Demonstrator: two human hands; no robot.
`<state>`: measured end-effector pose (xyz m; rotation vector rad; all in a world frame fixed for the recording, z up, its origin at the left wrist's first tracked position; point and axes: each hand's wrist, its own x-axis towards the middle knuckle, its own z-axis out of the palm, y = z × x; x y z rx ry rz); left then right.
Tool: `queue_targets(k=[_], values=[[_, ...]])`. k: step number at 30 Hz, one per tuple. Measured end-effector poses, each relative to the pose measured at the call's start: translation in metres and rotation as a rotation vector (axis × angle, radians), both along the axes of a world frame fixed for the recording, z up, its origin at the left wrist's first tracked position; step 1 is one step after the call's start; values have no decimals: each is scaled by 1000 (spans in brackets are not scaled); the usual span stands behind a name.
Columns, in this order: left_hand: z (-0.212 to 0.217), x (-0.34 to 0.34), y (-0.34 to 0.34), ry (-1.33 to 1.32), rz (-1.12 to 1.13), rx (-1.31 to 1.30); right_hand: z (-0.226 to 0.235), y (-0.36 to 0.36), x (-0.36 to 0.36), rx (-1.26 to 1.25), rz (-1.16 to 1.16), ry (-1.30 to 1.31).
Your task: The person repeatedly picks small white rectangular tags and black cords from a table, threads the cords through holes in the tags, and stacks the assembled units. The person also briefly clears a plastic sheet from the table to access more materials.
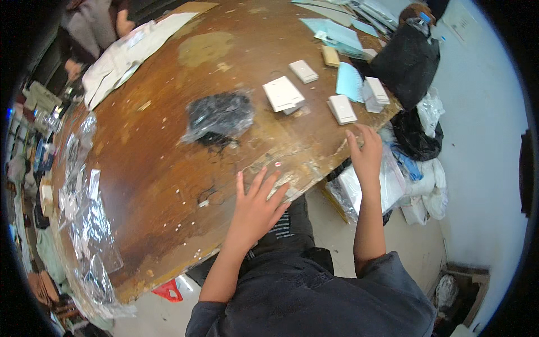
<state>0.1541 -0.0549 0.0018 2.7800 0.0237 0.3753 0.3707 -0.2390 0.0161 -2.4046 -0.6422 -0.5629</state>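
Your left hand [255, 203] looks empty, kinda spread; right hand [367, 151], also empty, seems poised for that white stack [342, 109], so pinch it.

The white stack [342, 110], oblong and thick, points toward eleven o'clock near the edge of the worktop [149, 174]. At nine o'clock from it, the clear plastic bag [220, 114] lies crumpled around black contents.

The head view looks steeply down from the wearer's own head, close above the dark shirt [314, 297], facing across the wooden table [151, 140] (its edges bowed by the fisheye lens), whose far side lies well away toward the top
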Motion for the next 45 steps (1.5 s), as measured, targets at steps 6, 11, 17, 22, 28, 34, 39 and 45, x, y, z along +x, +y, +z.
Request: queue_targets(k=[6, 11, 17, 22, 28, 34, 39, 45], values=[[-12, 6, -4, 48, 13, -2, 1, 17, 24, 1, 86, -45], [-12, 6, -5, 53, 33, -15, 15, 102, 8, -82, 242, -101], [-13, 5, -3, 40, 29, -14, 25, 151, 27, -305, 224, 75], [-15, 4, -2, 14, 43, -60, 15, 149, 45, -314, 240, 178], [-7, -4, 8, -170, 80, -214, 15, 151, 45, -241, 183, 195], [-5, -10, 20, -467, 215, -364, 14, 147, 46, -63, 191, 95], [-3, -28, 26, -610, 369, -720, 26, 145, 6, 191, 316, -45], [0, -47, 22, -631, 170, -1696, 29, 151, -153, 240, 962, 111]])
